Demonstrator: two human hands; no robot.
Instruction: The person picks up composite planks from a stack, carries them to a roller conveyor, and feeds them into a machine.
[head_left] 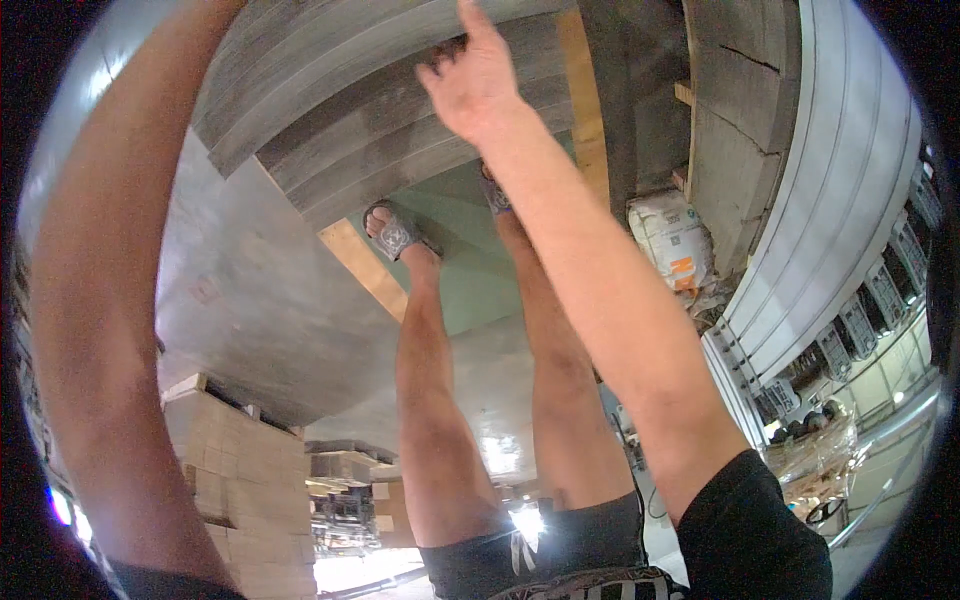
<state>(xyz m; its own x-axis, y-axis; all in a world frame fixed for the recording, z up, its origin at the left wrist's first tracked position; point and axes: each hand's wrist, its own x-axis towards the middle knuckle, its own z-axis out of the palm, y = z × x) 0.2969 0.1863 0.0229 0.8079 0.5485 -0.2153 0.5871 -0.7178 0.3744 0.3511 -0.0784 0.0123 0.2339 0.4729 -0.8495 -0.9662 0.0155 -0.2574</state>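
Stretching across the top of the view, grey boards (400, 118) lie just by the right hand (470, 82), which looks open and empty, though its fingers are dim. The left hand is out of view; its state cannot be told. A board, if loose and nudged, could slide onto the slippers (396, 236). Counted: at least three boards, two slippers, one green panel (470, 295), two pale wood strips (365, 268), one white sack (668, 235).
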